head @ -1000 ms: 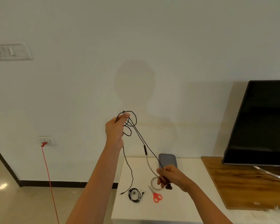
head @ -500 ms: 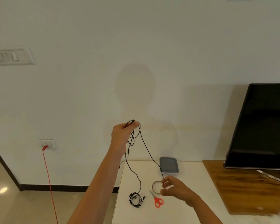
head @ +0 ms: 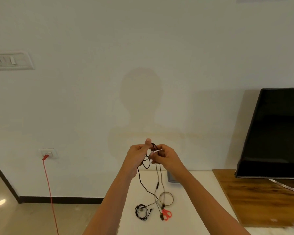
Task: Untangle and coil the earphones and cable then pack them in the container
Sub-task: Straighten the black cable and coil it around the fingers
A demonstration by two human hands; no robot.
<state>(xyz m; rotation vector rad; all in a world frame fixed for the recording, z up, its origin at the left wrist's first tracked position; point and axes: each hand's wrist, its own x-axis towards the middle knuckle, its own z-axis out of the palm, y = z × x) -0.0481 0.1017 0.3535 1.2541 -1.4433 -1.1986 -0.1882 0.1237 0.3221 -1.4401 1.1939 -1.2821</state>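
Observation:
Both hands are raised above the white table (head: 193, 209), close together on a tangle of black earphone cable (head: 154, 148). My left hand (head: 137, 155) grips loops of it with the thumb pointing up. My right hand (head: 165, 156) pinches the cable right beside it. From the hands the strands hang down, a black one (head: 143, 184) and grey ones with an inline remote (head: 157, 185), ending in earbuds (head: 161, 217) near the table. A second black cable (head: 141, 212) lies coiled on the table. The grey container (head: 171, 178) sits at the table's back, mostly hidden by my right forearm.
A tape ring (head: 166, 198) and red-handled scissors (head: 166, 214) lie on the table. A wooden stand (head: 255, 197) with a black TV (head: 277, 133) is on the right. A red cord (head: 48, 189) hangs from a wall socket at left, over the floor.
My right hand rose from near the table to meet the left at the tangle. My left hand came down. The earbuds now hang free below.

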